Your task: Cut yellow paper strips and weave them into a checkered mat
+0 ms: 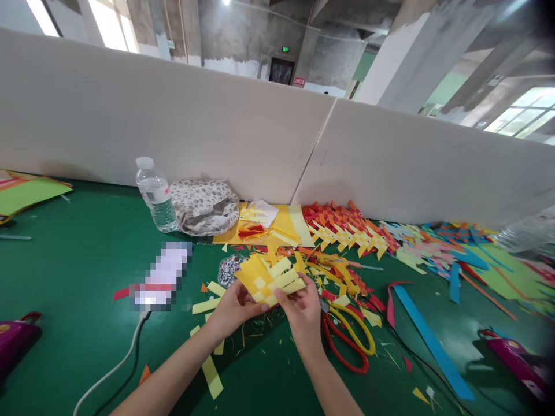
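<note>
Between my two hands is a woven paper piece (260, 283) of deep yellow and pale yellow strips, with several strip ends sticking out to the right. My left hand (236, 312) grips its lower left side, fingers curled behind and thumb along the lower edge. At the right, my right hand (303, 306) pinches the pale strips with the thumb in front; its other fingers are partly hidden behind the paper. Scissors (351, 338) with red and yellow handles lie just right of my right hand. Behind the hands are a bag of small round beads or eyes (229, 268) and a yellow glue gun (332, 263).
Paper scraps (212, 375) litter the green table (104, 231). A water bottle (156, 196), a patterned cloth bundle (203, 205) and finished woven paper fish (347, 237) line the white partition (173, 110). A phone (162, 274) on a cable lies left; a blue strip (433, 341) lies right.
</note>
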Motion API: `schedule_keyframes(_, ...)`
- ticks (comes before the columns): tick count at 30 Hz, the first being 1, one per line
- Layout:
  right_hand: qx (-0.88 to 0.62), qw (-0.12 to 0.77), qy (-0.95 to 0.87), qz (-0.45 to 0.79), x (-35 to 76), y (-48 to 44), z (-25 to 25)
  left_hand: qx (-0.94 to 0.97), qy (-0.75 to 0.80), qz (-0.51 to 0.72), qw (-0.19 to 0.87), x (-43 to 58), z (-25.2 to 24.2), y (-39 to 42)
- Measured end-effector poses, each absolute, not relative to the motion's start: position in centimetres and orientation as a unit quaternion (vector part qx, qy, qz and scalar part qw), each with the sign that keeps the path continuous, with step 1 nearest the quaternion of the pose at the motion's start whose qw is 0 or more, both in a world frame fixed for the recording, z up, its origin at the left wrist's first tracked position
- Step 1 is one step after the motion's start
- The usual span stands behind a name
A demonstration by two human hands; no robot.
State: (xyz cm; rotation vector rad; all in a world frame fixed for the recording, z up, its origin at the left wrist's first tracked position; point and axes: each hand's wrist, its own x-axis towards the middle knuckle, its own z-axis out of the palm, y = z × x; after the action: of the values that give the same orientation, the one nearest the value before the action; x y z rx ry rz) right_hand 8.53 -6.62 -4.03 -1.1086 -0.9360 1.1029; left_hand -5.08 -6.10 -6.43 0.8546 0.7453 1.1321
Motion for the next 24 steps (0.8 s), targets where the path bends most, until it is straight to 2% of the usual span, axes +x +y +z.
schedule_keyframes(9, -0.454, 0.610, -0.402, 0.510, 8.4, -6.6, -4.1, 0.421, 0.381, 0.468, 0.677, -5.0, -7.1, -6.2)
schedule_keyframes(15, -0.460, 0.591, -0.418, 0.514, 8.8, -6.5, -4.4, 0.393, 0.411, 0.501, 0.652, -5.2, -5.9, -6.2)
schedule_keyframes(21, -0.468, 0.532, -0.445, 0.547, 8.8, -6.6, -4.5, 0.314, 0.481, 0.532, 0.622, -6.0, -5.3, -6.0)
schedule_keyframes(24, -0.462, 0.537, -0.429, 0.560, 8.7, -6.5, -4.4, 0.333, 0.471, 0.525, 0.626, -6.0, -5.4, -6.0)
